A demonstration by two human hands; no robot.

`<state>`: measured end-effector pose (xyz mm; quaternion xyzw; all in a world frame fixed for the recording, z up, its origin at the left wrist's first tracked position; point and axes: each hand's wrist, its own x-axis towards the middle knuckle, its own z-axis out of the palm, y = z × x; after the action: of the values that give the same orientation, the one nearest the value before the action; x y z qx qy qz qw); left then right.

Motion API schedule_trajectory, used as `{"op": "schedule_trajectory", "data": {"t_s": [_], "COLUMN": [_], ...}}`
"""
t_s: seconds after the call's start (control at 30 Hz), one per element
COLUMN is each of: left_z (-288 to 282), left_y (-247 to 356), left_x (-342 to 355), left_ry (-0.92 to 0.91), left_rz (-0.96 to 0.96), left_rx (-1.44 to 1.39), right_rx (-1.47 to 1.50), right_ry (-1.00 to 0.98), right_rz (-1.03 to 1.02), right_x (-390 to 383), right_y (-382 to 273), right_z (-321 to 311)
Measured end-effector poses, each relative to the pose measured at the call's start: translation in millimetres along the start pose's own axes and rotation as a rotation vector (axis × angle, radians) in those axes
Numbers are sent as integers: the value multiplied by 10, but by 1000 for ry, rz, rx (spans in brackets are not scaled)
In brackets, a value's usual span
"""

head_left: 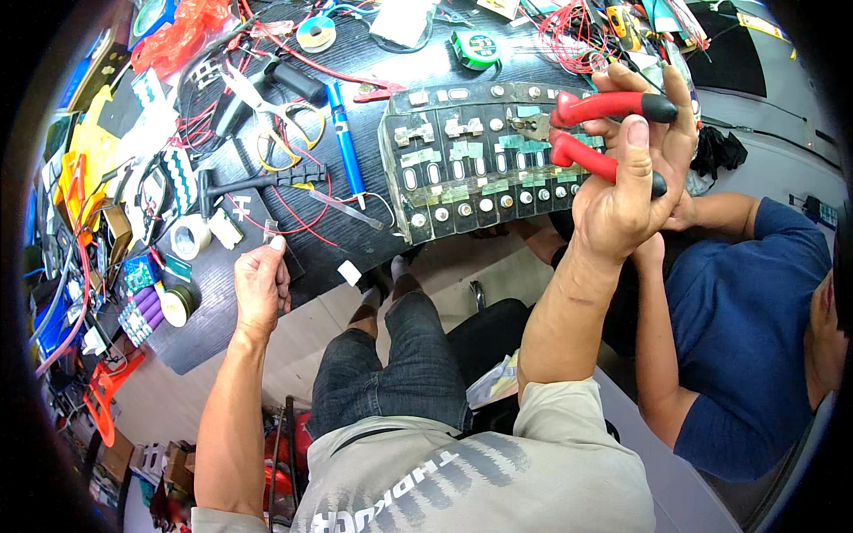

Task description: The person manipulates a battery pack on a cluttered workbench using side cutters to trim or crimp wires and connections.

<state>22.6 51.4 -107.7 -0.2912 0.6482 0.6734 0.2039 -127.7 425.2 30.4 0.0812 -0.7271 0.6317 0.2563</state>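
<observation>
My right hand (635,178) holds a pair of pliers (591,158) with red, black-tipped handles, its thumb lying between the spread handles. The metal jaws point left, over a long battery pack (395,169) of several cells with round terminals, metal tabs and pieces of greenish tape. At the table's front edge, my left hand (260,282) is closed in a pinch on a small metal tab (270,229). Just beyond it lie a hammer (258,182), a blue pen-shaped tool (344,142) and a thin red wire (306,233).
A co-worker in a dark blue shirt (746,302) sits close on the right. Scissors (280,115), tape rolls (188,237) and tangled wires crowd the table's left. A green tape measure (475,50) and a red wire bundle (573,40) lie behind the pack.
</observation>
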Motion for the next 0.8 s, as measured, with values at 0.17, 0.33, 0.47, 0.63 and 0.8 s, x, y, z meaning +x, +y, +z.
{"op": "schedule_trajectory", "data": {"t_s": [0.17,0.33,0.47,0.63,0.8], "left_z": [6,21,-35,-15,21], "left_y": [23,54,-4,-4,-14], "left_x": [-8,-16,-9,-19,-3], "left_ry": [-3,-11,-20,-8,9], "left_rz": [-16,-11,-17,-19,1], "left_rx": [-45,-28,-55,-56,-4], "right_rx": [-12,59,210,232,255], "right_ry": [-27,-48,-98,-5,54], "right_rz": [-44,-57,-63,38,175], "right_x": [-18,-83,-13,155,363], "right_y": [46,56,160,198,153], "right_z": [13,150,257,297,310]}}
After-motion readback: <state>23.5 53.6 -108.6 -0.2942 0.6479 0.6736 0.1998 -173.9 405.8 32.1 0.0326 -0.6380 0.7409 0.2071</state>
